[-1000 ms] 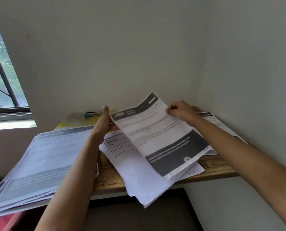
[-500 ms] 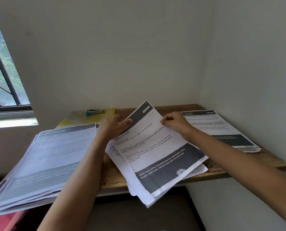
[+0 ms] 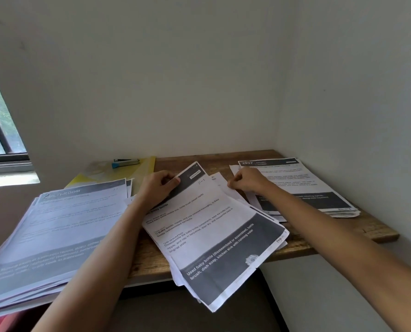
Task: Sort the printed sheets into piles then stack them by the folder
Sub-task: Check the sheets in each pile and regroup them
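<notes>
A narrow wooden worktop [image 3: 376,232], set into a white-walled corner, is seen spread with three piles of printed sheets. Nearest the camera, the top sheet [image 3: 214,236], headed with baby-bottle instructions, has just been lowered askew onto the middle pile [image 3: 236,198], and its near end is left hanging past the worktop's front edge. By that placing the sheet is judged sorted, though not yet let go.

At 9 o'clock from it, the thick left pile [image 3: 56,231] is fanned out and likewise overhangs the front. The top sheet's dark header is gripped by the left hand [image 3: 157,188], with the thumb laid on top and the fingers curled beneath. At 1 o'clock the right hand [image 3: 247,179] is clenched at the paper's far edge, with its fingers pinched there. Which sheet is caught cannot be told.

Farther off, at 2 o'clock, the right pile [image 3: 302,188] is tucked toward the corner. At 11 o'clock the yellow folder [image 3: 118,173] is laid against the wall, with a blue stapler [image 3: 125,162] rested on it.

A second earlier the sheet was held up off the paper by the right hand alone, with the left hand opened flat beside it. Half a second earlier it was taken in both hands, still tilted. The stacking by the folder is yet to be begun.
</notes>
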